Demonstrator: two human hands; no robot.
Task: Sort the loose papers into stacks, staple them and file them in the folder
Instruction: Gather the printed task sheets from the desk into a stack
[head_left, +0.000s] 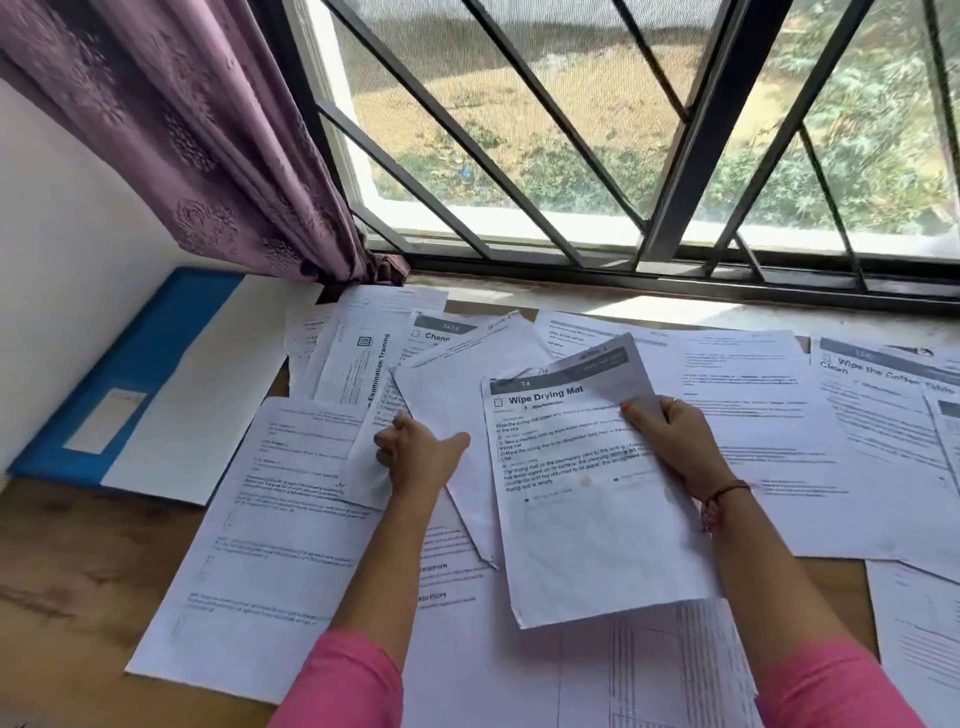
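Several loose printed papers (748, 415) cover the wooden table (67, 561). My right hand (670, 436) grips a sheet headed "Wipe Drying Mat" (576, 499) by its right edge, together with a second sheet behind it, raised slightly over the pile. My left hand (415, 452) pinches the lower corner of a blank-sided sheet (447, 405) that lies tilted to the left of that one. A blue folder (119, 364) lies at the far left, with a white sheet (218, 384) resting on its right part. No stapler is visible.
A purple curtain (208, 135) hangs over the table's back left corner. A barred window (623, 156) runs along the back edge. A white wall stands to the left. Bare wood shows at the front left.
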